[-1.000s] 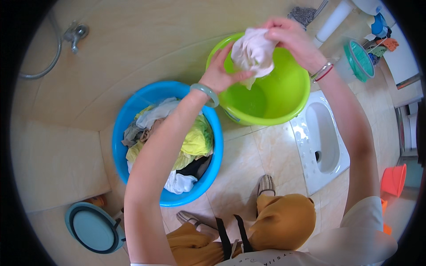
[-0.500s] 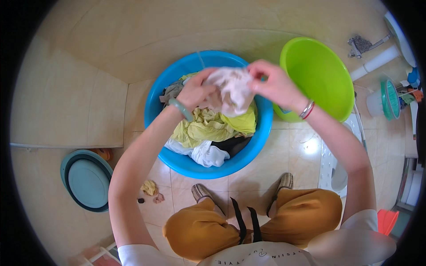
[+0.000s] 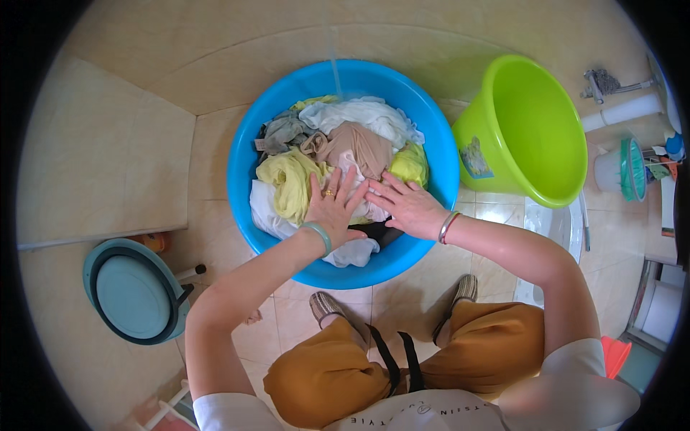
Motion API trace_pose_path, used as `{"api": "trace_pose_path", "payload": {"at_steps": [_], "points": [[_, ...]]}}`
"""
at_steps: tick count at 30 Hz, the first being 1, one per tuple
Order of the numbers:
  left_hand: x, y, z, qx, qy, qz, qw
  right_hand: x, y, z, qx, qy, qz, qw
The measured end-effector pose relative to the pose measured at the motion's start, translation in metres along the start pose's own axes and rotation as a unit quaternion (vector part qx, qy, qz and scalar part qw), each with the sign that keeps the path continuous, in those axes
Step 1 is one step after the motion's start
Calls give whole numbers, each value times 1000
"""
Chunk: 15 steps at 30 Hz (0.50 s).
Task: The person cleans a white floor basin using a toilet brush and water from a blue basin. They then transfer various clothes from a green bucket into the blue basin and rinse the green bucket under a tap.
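In front of the person stands a wide blue tub [image 3: 440,158], with a lime-green bucket [image 3: 528,136] just beside it on the right. Inside the tub lies a heap of clothes [image 3: 345,140]: white cloth [image 3: 374,118] toward the far side, a beige garment [image 3: 363,147] in front of it, pale yellow cloth [image 3: 287,179] on the left and a bright yellow piece [image 3: 411,169] on the right. Over the near half of this heap are both hands, backs up. The left hand [image 3: 333,208] is spread, fingers pointing away from the body, thumb out to the right; the right hand [image 3: 415,210] is spread too, its fingers slanting in to the left. Neither is closed on anything. Their fingertips come close together, though whether they touch I cannot tell. A pale pink cloth [image 3: 350,164] lies between and just beyond them, partly covered. The strip that shows runs away from the body, roughly in line with the left fingers; its whole long axis is hidden. The left hand seems nearer to its far end, the right to its near end.
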<state>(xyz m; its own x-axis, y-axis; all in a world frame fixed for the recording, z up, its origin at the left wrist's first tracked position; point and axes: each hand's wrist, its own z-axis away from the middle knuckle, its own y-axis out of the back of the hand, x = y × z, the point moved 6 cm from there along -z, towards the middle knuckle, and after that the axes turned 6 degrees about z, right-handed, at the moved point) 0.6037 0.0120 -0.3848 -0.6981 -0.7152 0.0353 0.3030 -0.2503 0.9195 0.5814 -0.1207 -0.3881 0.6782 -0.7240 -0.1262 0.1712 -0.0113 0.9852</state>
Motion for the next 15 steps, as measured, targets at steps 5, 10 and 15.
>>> {"api": "trace_pose_path", "payload": {"at_steps": [5, 10, 15], "points": [[0, -13, -16, -16, 0, -35, 999, 8, -15, -10, -23, -23, -8, 999], [-5, 9, -10, 11, -25, 47, 999, 8, 30, 1, -8, -47, -110, 993], [13, 92, -33, 155, -21, 265, 952, 37, 152, 61, 149, -120, 18, 981]]}}
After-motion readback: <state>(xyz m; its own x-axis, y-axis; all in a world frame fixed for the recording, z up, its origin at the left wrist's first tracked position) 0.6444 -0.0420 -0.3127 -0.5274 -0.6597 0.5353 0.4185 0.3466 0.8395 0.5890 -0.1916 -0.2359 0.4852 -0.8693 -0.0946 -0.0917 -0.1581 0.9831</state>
